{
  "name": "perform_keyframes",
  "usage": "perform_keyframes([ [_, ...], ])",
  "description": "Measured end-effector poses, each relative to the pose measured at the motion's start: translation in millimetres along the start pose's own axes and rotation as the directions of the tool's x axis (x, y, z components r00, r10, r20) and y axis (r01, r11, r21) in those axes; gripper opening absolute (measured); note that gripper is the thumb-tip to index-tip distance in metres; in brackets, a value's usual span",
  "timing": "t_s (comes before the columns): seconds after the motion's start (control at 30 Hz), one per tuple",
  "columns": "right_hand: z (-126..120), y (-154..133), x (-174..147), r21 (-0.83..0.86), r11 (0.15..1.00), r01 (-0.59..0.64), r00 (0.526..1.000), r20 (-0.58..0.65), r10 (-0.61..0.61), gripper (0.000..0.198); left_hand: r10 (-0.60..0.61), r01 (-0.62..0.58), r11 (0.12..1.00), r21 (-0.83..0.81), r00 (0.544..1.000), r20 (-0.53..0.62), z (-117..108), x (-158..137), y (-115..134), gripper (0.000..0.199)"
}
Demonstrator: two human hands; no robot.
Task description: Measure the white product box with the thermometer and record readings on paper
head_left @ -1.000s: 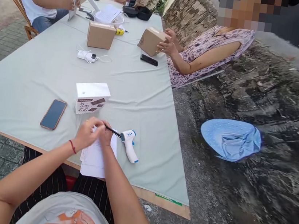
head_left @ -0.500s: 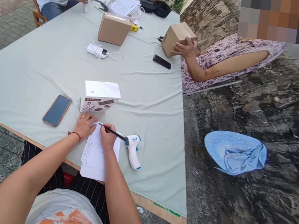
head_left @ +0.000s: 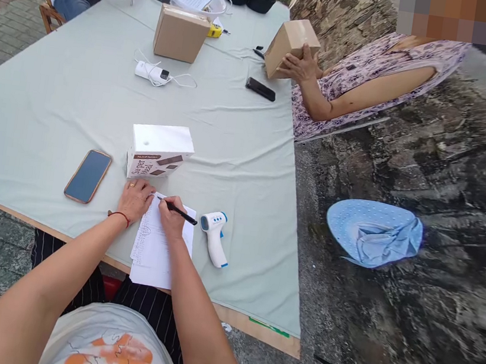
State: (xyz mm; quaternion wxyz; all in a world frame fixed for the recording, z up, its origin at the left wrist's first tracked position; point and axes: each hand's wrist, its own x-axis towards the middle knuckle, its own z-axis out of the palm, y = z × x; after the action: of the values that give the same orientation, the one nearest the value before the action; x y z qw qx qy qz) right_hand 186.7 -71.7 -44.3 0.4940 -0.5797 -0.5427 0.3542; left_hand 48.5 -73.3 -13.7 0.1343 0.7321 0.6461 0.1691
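Note:
My right hand [head_left: 171,215] grips a black pen [head_left: 185,215], its tip near the top of the white paper sheets [head_left: 154,266]. The sheets bear handwriting and lie at the table's near edge. Flat on the table and the sheets' upper left edge rests my left hand [head_left: 135,199], fingers stretched out, with a ring and a red wrist cord. Just beyond it stands a white box [head_left: 160,150] with brown print. A white and blue infrared thermometer [head_left: 214,238] lies right of the sheets. To the left is a phone [head_left: 88,176] in an orange-brown case.
Farther along the cloth-covered table [head_left: 80,89] are a cardboard box [head_left: 179,35], a white cabled device [head_left: 152,73] and a black phone [head_left: 260,89]. A person at the right holds another carton [head_left: 290,46]. A blue hat [head_left: 374,234] lies right of the table.
The view has shifted slightly, so most things sit a little higher and further left. The pen's back end has swung away from the thermometer. My left hand stays by the sheets.

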Motion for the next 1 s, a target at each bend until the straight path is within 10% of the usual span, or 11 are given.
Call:
perform_keyframes([
  [1.0, -1.0, -2.8, 0.2, -0.019, 1.0, 0.012, 1.0, 0.017, -0.012, 0.01, -0.005, 0.005, 1.0, 0.008, 1.0, -0.005, 3.6, 2.0, 0.5, 0.021],
])
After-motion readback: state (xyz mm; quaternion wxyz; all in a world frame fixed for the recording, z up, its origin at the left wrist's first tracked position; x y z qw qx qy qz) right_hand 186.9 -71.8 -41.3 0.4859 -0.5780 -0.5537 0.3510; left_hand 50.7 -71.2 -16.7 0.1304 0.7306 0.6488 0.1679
